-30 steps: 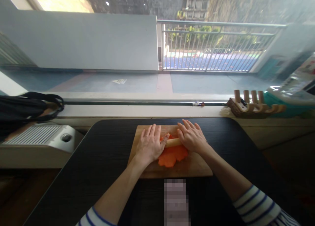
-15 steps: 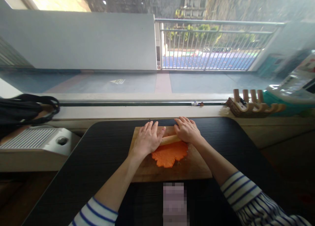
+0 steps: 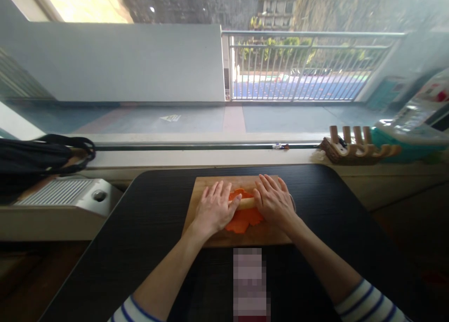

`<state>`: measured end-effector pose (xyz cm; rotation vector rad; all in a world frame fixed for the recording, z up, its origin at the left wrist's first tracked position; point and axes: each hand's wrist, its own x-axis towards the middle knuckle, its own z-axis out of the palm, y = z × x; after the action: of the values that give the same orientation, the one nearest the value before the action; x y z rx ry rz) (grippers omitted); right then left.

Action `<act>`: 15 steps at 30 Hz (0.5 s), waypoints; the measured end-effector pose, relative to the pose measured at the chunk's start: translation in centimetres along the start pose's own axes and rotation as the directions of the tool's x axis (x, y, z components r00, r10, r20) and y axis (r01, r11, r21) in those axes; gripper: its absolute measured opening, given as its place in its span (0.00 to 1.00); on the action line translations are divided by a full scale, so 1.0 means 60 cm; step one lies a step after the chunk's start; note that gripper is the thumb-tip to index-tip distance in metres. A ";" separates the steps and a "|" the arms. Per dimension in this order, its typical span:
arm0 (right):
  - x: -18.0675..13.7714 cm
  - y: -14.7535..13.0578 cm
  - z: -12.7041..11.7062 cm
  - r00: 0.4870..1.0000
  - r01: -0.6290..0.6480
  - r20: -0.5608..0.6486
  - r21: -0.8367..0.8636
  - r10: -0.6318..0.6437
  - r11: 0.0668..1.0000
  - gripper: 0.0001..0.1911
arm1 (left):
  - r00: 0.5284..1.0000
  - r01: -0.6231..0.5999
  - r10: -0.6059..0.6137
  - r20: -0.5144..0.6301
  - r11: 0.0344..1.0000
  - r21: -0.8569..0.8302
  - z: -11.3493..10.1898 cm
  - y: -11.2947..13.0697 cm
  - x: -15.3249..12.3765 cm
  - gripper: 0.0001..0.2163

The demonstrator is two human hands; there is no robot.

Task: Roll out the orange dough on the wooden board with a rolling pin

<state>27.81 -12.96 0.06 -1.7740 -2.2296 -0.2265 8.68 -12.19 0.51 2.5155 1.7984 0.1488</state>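
A pale wooden rolling pin [image 3: 247,204] lies crosswise over a flattened sheet of orange dough [image 3: 242,221] with a ragged edge. The dough shows on both the far and near sides of the pin. My left hand [image 3: 214,207] presses palm-down on the pin's left end, fingers stretched out and pointing away from me. Flat on the right end rests my right hand [image 3: 274,200], its fingers extended. Both ends of the pin are hidden under my hands. Beneath the dough is a wooden cutting board [image 3: 201,185].
The board lies on a black table [image 3: 154,205] against a window sill [image 3: 175,157]. A thin curved rim [image 3: 293,202] shows beside my right hand. A wooden rack [image 3: 365,146] and a teal container [image 3: 403,139] stand right; a black bag [image 3: 35,156] and a white slotted unit [image 3: 87,195] are left.
My hands and the rolling pin have rolled back toward me, and dough now shows beyond the pin too. My right hand sits more flatly. The view has shifted slightly.
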 end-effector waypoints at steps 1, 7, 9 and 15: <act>-0.006 -0.001 -0.001 1.000 0.005 -0.009 -0.002 -0.005 1.000 0.23 | 1.000 -0.007 0.007 0.012 1.000 -0.001 -0.002 0.002 -0.004 0.33; -0.051 -0.009 -0.009 1.000 0.024 -0.014 0.009 -0.024 1.000 0.25 | 0.998 -0.037 0.036 0.043 0.999 0.020 -0.010 0.010 -0.037 0.31; -0.068 -0.011 -0.012 0.999 0.034 0.001 0.022 -0.034 0.999 0.26 | 0.998 -0.050 0.049 0.045 0.999 0.017 -0.010 0.012 -0.051 0.32; -0.094 -0.011 -0.014 0.999 0.044 0.023 0.044 -0.045 0.998 0.26 | 0.995 -0.085 0.086 0.044 0.996 -0.016 -0.009 0.013 -0.070 0.35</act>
<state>28.41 -18.61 -0.86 -1.7148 -2.2755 -0.1653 8.02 -16.41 0.91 2.5659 1.6693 0.1073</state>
